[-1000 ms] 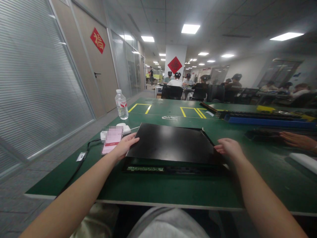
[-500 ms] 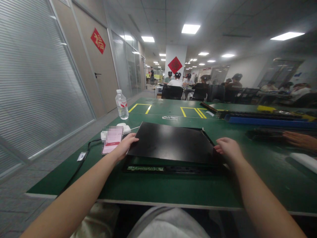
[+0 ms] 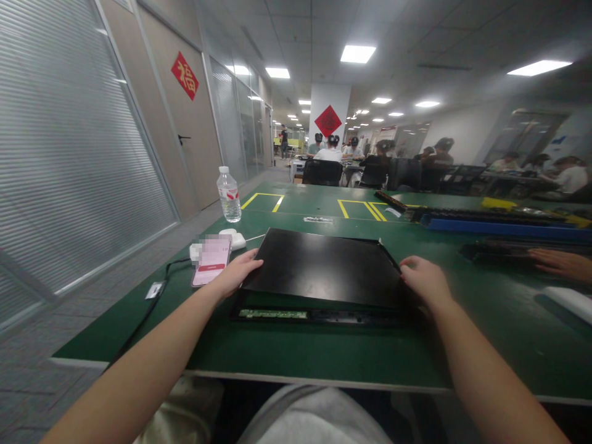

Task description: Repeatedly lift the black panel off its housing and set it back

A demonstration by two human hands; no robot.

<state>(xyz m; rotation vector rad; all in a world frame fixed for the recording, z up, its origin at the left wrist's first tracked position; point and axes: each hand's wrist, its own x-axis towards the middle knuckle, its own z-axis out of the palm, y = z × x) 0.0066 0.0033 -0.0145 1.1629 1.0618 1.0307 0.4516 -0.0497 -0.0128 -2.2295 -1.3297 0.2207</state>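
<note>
One green table is located in a lit room. One black panel is clamped at opposite edges between the left hand and right hand. One phone is placed beside the left hand; one bottle, beyond it.

Both forearms are bare, the clothing pale grey
</note>
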